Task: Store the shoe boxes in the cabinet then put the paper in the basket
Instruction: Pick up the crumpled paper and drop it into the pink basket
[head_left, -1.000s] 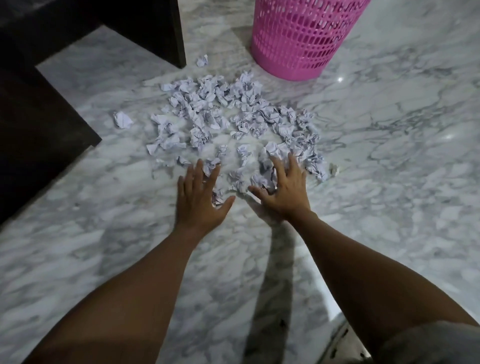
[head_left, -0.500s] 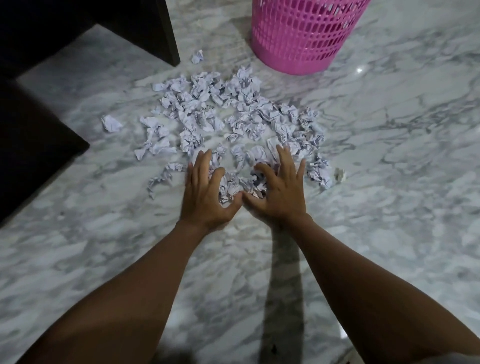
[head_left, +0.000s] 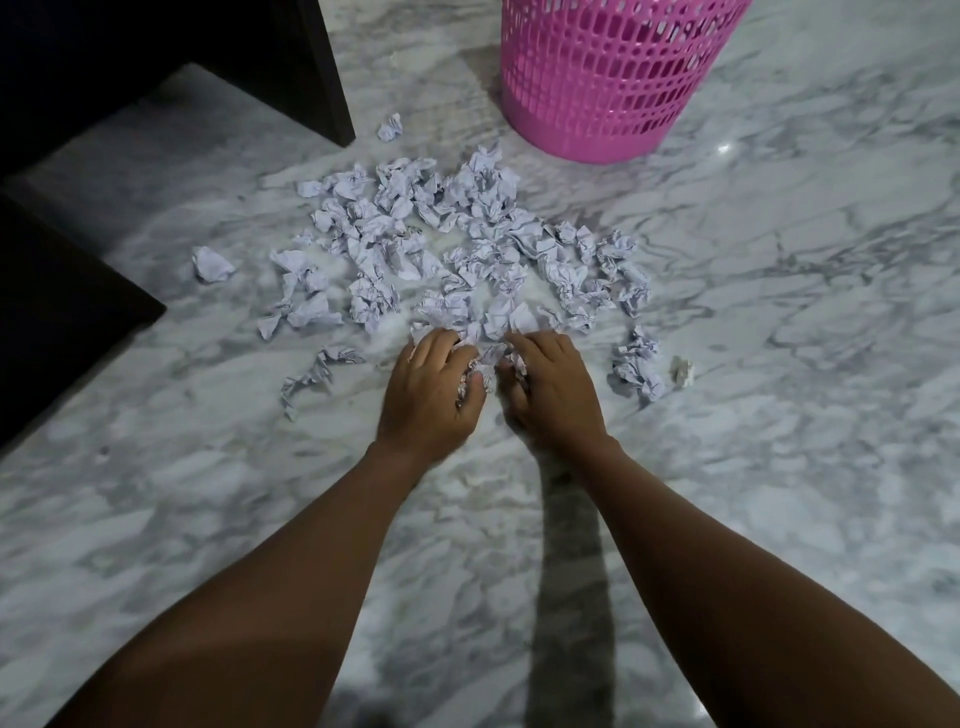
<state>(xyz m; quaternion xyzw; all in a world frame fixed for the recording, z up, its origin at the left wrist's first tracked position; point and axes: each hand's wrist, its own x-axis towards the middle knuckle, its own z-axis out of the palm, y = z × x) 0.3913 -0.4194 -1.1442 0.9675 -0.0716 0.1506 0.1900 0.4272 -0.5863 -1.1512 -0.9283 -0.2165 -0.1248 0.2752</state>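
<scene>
Crumpled white paper balls (head_left: 467, 244) lie in a loose pile on the grey-veined white marble floor (head_left: 779, 415), between the dark wooden furniture (head_left: 62, 322) at left and the pink plastic lattice basket (head_left: 597, 88), which stands upright just beyond them. At the pile's near edge the left hand (head_left: 431, 395) and right hand (head_left: 550, 389) sit side by side, fingers curled round a clump of balls. One stray ball (head_left: 212, 264) lies apart at left.

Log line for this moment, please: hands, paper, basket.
phase: gathering paper | left hand: grips crumpled paper | right hand: grips crumpled paper | paper pile: on marble floor | pink basket: upright, beyond pile, untouched
</scene>
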